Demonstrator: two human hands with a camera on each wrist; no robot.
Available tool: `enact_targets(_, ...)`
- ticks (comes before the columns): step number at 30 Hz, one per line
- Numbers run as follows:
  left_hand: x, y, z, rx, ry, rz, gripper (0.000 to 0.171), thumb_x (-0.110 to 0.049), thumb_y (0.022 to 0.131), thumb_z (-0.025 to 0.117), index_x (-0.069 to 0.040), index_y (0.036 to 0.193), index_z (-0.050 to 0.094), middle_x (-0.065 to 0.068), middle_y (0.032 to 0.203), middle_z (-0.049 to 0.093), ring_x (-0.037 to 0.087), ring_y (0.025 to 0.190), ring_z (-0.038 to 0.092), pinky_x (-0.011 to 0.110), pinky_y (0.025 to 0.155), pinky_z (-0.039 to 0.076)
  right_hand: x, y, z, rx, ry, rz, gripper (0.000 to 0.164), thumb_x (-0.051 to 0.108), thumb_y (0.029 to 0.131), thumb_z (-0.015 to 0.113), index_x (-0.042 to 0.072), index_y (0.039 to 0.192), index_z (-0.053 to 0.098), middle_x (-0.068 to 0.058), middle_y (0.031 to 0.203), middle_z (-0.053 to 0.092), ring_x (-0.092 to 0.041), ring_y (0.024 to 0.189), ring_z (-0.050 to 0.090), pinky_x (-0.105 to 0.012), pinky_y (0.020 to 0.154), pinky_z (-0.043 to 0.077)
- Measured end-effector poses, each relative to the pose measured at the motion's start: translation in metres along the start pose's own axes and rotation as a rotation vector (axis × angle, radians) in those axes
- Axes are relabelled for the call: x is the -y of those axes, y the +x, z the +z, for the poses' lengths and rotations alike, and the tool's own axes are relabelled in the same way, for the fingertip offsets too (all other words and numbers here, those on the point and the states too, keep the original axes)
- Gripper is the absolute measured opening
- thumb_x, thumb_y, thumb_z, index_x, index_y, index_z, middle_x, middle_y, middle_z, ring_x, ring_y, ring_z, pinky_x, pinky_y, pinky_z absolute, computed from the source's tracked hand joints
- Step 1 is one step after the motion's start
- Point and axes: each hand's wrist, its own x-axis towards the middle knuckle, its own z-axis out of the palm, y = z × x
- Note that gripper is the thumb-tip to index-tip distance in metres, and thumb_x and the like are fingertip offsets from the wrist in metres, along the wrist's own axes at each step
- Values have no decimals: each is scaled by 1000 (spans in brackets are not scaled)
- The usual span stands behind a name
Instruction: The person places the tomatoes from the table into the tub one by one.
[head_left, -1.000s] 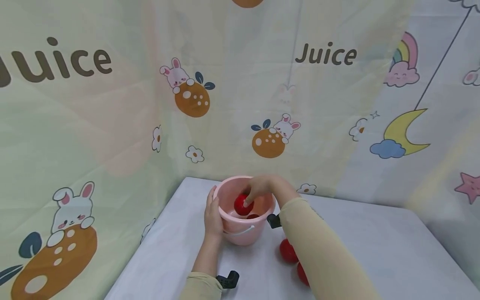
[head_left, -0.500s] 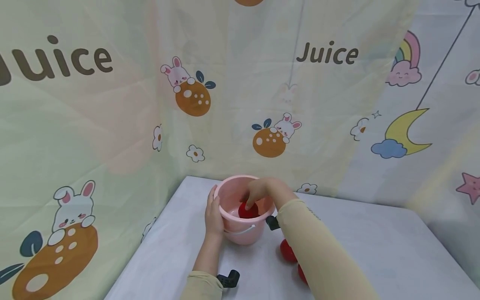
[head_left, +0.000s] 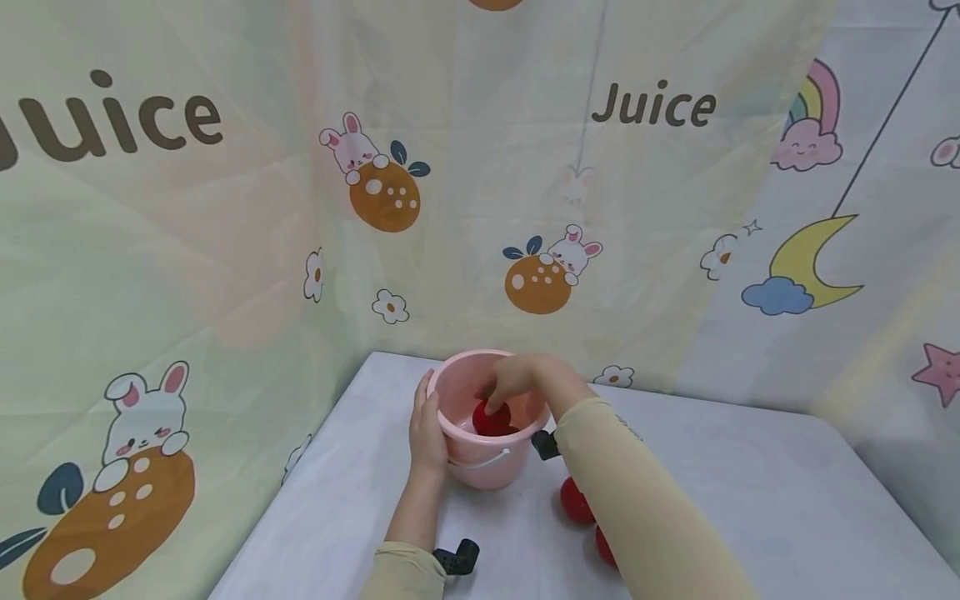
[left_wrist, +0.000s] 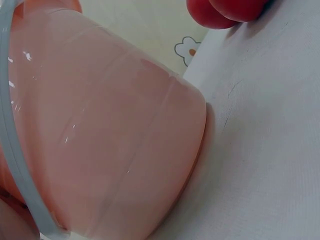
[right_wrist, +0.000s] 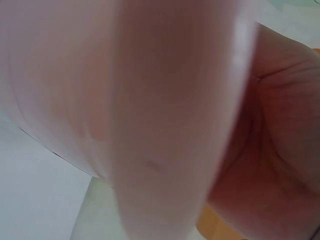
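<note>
A pink bucket (head_left: 487,467) with a pale handle (head_left: 483,460) stands upright on the white table. My left hand (head_left: 427,437) rests against its left outer side, straight fingers reaching up to the rim. Inside the bucket, my right hand (head_left: 521,377) holds a glossy red round fruit (head_left: 491,419) from above, low near the bottom. Another dark red bit shows just to the right of that fruit, mostly hidden. In the right wrist view the pale blurred rim covers much of the picture, and the palm (right_wrist: 285,135) is beyond it; the fingertips are hidden.
Two more red round fruits (head_left: 576,502) lie on the table (head_left: 720,492) right of the bucket, partly covered by the right sleeve (head_left: 645,492). In the left wrist view these red fruits (left_wrist: 210,12) sit close together. A printed cloth (head_left: 450,250) hangs behind the table.
My right hand has lowered the red fruit deeper into the bucket, then shifted it slightly left. The left hand and bucket have stayed in place.
</note>
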Motion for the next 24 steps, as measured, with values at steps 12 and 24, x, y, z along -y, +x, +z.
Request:
enact_targets(12, -3, -2, 1, -5, 10, 10, 45, -45, 102, 41, -52, 145, 33, -18, 151, 40, 17, 142, 37, 58, 110, 40, 2, -9, -5, 11, -8, -89, 56, 16, 82, 79, 23, 134, 61, -5, 138, 59, -26, 125, 48, -54, 104, 48)
enact_targets(24, -2, -4, 1, 14, 10, 32, 46, -45, 102, 41, -49, 147, 31, -16, 152, 40, 19, 142, 37, 58, 110, 41, -22, -22, -18, -67, -115, -179, 40, 29, 89, 72, 34, 129, 65, 5, 132, 63, -21, 129, 52, -48, 100, 52)
